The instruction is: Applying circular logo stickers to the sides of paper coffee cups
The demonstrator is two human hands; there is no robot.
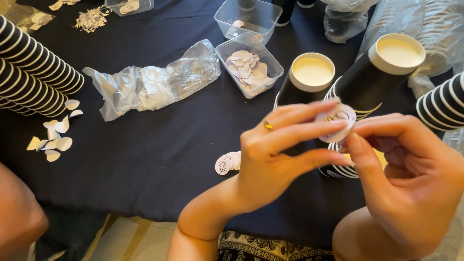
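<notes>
My left hand (pixel 275 154) and my right hand (pixel 406 179) meet at a round white sticker (pixel 337 118) with a dark printed mark, pinched between the fingertips of both. A ring sits on a left finger. Just behind the sticker stand two stacks of black paper cups with white rims, one (pixel 309 77) on the left and one (pixel 382 65) on the right. A short row of the same round stickers (pixel 226 163) lies on the black tablecloth (pixel 154 159) near my left wrist.
A clear plastic tub of white discs (pixel 249 70) and an emptier tub (pixel 244 17) sit behind. A crumpled plastic sleeve (pixel 154 84) lies mid-table. Stacked cups lie on their sides at the left (pixel 34 72) and the right (pixel 442 104). Peeled backing papers (pixel 53 137) are scattered left.
</notes>
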